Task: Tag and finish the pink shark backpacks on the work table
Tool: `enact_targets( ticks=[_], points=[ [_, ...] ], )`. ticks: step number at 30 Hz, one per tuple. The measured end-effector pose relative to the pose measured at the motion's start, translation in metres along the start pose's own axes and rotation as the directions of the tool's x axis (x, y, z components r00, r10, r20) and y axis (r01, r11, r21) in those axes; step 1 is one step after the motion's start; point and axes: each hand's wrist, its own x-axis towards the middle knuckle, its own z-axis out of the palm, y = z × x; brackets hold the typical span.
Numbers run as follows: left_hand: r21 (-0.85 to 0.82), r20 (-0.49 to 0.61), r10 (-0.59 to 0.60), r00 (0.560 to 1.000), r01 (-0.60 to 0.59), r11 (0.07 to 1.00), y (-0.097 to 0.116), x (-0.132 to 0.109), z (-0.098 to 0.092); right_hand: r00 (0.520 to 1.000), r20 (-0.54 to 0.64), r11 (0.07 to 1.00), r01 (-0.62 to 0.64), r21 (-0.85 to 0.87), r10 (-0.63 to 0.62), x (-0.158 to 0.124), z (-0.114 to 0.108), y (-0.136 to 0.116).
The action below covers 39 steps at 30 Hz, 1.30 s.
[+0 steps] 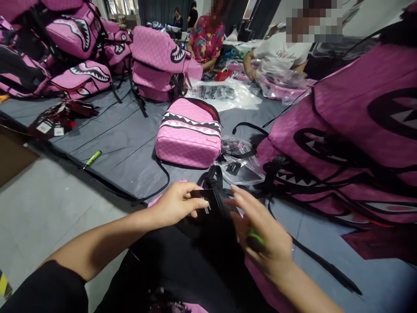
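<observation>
My left hand [177, 203] pinches a black hang tag [208, 200] with pale print between thumb and fingers. Close by on the right, my right hand [263, 232] is curled round a green-and-black handled tool [256, 240]; motion blur and the fingers hide most of it. Both hands are over a backpack with a black back and straps [213, 174], and pink fabric shows at its edges. Just beyond lies a small pink bag [189, 134] with a printed row of shark teeth.
Stacked pink backpacks stand at the right [325, 143] and back left [156, 56]. Dark red tags [61, 115] and a green pen-like tool [94, 159] lie near the table's left edge. Clear plastic bags [244, 174] are beside the small bag. Other people work across the table.
</observation>
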Motion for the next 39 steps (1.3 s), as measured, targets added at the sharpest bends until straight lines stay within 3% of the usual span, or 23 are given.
enact_targets(
  ticks=[3,5,7,8,9,11,12,14,15,17,18,19,20,21,23,25,27,29,30,32,37,39],
  points=[
    [-0.017,-0.069,0.016,0.997,-0.018,1.0,-0.004,-0.014,0.003,0.981,0.086,0.979,-0.181,0.089,0.174,0.004,0.001,-0.015],
    [0.012,-0.077,0.038,0.996,-0.037,0.999,-0.008,-0.021,0.004,0.971,0.16,0.973,-0.199,0.12,0.179,0.009,0.003,-0.024],
    [0.129,-0.108,0.189,0.976,-0.175,0.976,-0.015,-0.027,0.004,0.971,0.173,0.974,-0.187,0.127,0.163,0.012,0.006,-0.031],
    [0.226,-0.108,0.33,0.938,-0.3,0.927,-0.019,-0.03,0.003,0.976,0.158,0.977,-0.168,0.129,0.147,0.012,0.007,-0.034],
    [0.336,-0.083,0.489,0.869,-0.437,0.834,-0.024,-0.032,0.001,0.982,0.128,0.98,-0.154,0.129,0.138,0.012,0.008,-0.036],
    [0.522,0.017,0.746,0.665,-0.642,0.561,-0.034,-0.035,-0.005,0.975,0.047,0.966,-0.221,0.13,0.217,0.009,0.008,-0.038],
    [0.579,0.063,0.816,0.575,-0.687,0.439,-0.038,-0.036,-0.008,0.949,0.03,0.936,-0.316,0.153,0.315,0.008,0.008,-0.039],
    [0.648,0.11,0.877,0.468,-0.703,0.294,-0.045,-0.037,-0.013,0.822,0.161,0.778,-0.57,0.265,0.547,0.006,0.01,-0.041],
    [0.666,0.129,0.887,0.443,-0.702,0.254,-0.047,-0.036,-0.014,0.726,0.3,0.647,-0.687,0.329,0.618,0.005,0.011,-0.042],
    [0.681,0.169,0.888,0.427,-0.703,0.208,-0.05,-0.036,-0.014,0.545,0.561,0.361,-0.837,0.412,0.623,0.005,0.014,-0.045],
    [0.68,0.193,0.883,0.428,-0.707,0.194,-0.052,-0.036,-0.014,0.489,0.629,0.254,-0.866,0.43,0.604,0.005,0.016,-0.045],
    [0.68,0.224,0.869,0.441,-0.71,0.185,-0.054,-0.036,-0.014,0.466,0.64,0.198,-0.872,0.447,0.611,0.006,0.017,-0.044],
    [0.687,0.247,0.848,0.469,-0.702,0.188,-0.056,-0.038,-0.014,0.469,0.608,0.204,-0.868,0.454,0.64,0.006,0.017,-0.042],
    [0.709,0.255,0.819,0.515,-0.675,0.204,-0.059,-0.04,-0.015,0.497,0.535,0.276,-0.854,0.44,0.683,0.007,0.016,-0.037],
    [0.798,0.191,0.725,0.662,-0.535,0.278,-0.064,-0.045,-0.02,0.618,0.313,0.535,-0.784,0.315,0.721,0.006,0.013,-0.025],
    [0.866,-0.017,0.58,0.815,-0.277,0.415,-0.07,-0.049,-0.027,0.764,0.131,0.755,-0.645,0.118,0.632,0.004,0.011,-0.011],
    [0.82,-0.238,0.366,0.899,-0.015,0.572,-0.076,-0.053,-0.035,0.87,0.108,0.876,-0.482,-0.008,0.48,0.002,0.012,0.0],
    [0.72,-0.315,0.147,0.938,0.136,0.681,-0.08,-0.054,-0.04,0.907,0.22,0.933,-0.354,-0.063,0.359,0.003,0.015,0.004],
    [0.684,-0.297,0.07,0.952,0.161,0.712,-0.083,-0.055,-0.041,0.898,0.296,0.945,-0.31,-0.099,0.326,0.004,0.017,0.004],
    [0.653,-0.235,0.001,0.972,0.157,0.741,-0.088,-0.056,-0.04,0.826,0.455,0.941,-0.264,-0.21,0.333,0.01,0.022,-0.002],
    [0.649,-0.255,0.075,0.964,0.113,0.752,-0.103,-0.055,-0.035,0.534,0.75,0.91,-0.096,-0.404,0.389,0.029,0.044,-0.025],
    [0.648,-0.245,0.127,0.961,0.065,0.759,-0.107,-0.054,-0.035,0.453,0.807,0.912,-0.036,-0.408,0.379,0.033,0.056,-0.029]
  ],
)
